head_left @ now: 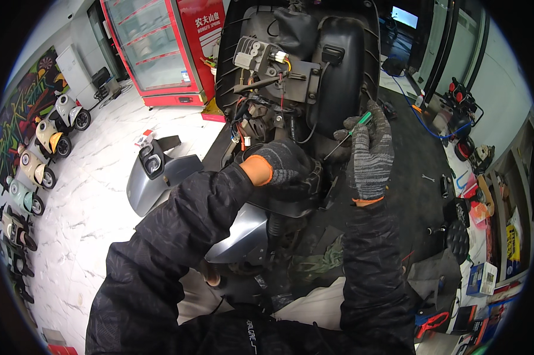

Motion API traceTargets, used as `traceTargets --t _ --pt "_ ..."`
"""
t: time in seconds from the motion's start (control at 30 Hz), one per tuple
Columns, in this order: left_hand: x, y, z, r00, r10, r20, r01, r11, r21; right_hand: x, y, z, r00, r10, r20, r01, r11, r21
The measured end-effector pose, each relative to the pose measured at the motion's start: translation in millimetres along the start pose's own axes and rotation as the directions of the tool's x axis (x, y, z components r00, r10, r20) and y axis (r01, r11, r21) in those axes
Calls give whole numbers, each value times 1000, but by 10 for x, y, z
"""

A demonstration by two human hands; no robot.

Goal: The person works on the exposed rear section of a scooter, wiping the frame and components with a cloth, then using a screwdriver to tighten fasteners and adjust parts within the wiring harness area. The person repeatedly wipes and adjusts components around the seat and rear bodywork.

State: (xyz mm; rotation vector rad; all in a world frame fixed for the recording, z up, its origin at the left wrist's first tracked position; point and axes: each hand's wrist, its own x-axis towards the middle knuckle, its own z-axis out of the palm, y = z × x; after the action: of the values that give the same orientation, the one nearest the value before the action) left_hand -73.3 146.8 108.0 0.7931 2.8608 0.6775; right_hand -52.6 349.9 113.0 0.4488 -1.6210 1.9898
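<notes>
A partly stripped scooter front [344, 77] stands before me, its black inner shell and wiring exposed. My right hand [371, 151], in a grey knit glove, is closed on a screwdriver [364, 118] with a green handle. The thin shaft slants down and left beside the scooter's black parts. My left hand [286, 163], in the same kind of glove, reaches over a dark rounded part [293, 201] low on the scooter. Its fingers are hidden against the dark parts. Loose wires with a white connector [247, 141] hang just left of that hand. A silver panel [240, 236] shows below it.
On the pale floor at left lies a grey fairing [160, 171] with a headlight opening. Beyond it stands a red glass-door fridge [178, 100]. Several scooters [54, 137] line the left wall. A wrench [428, 177] lies on the dark mat [409, 207] at right, near boxes and tools.
</notes>
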Motion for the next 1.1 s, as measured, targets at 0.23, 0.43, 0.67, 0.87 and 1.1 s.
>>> traceTargets --t 0.23,0.43,0.67,0.87,1.1 --pt "15 -46 52 987 160 -24 -158 985 75 -26 42 -39 998 5 58 -4 1000 -23" --pt "-110 121 77 996 62 -71 -53 992 114 -88 104 -56 995 -29 97 27 1000 16" --pt "-87 77 47 995 89 -34 -84 990 113 -191 332 -215 960 39 276 77 915 -397" --pt "-78 57 99 999 42 -23 -41 997 64 -276 415 -287 826 317 466 138 687 -714" --pt "-61 113 80 997 82 -12 -77 967 244 -336 399 -211 780 331 531 193 680 -708"
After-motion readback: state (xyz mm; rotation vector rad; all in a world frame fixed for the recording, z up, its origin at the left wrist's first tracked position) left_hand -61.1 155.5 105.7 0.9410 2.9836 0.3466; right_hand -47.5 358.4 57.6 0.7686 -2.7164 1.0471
